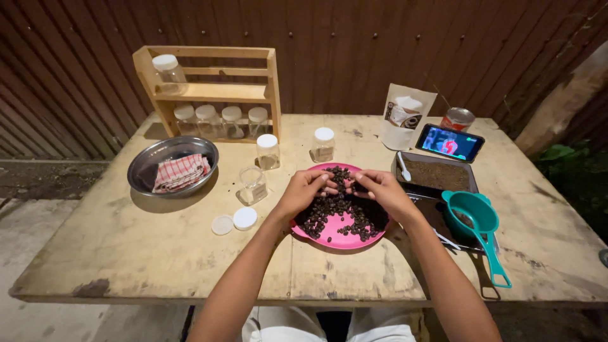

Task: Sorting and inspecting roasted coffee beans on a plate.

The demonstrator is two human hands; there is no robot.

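Note:
A pink plate heaped with dark coffee beans sits at the middle of a worn wooden table. My left hand rests on the plate's left side, fingers curled into the beans. Over the right side of the plate, my right hand has its fingertips pinched around a few beans. The two hands nearly touch above the pile. An open small glass jar stands just left of the plate, with two white lids lying in front of it.
A steel bowl holds a red checked cloth. A wooden rack with lidded jars stands at the back; two more jars stand before it. To the right are a tray of brown grounds, a teal strainer, a phone, a pouch and a tin.

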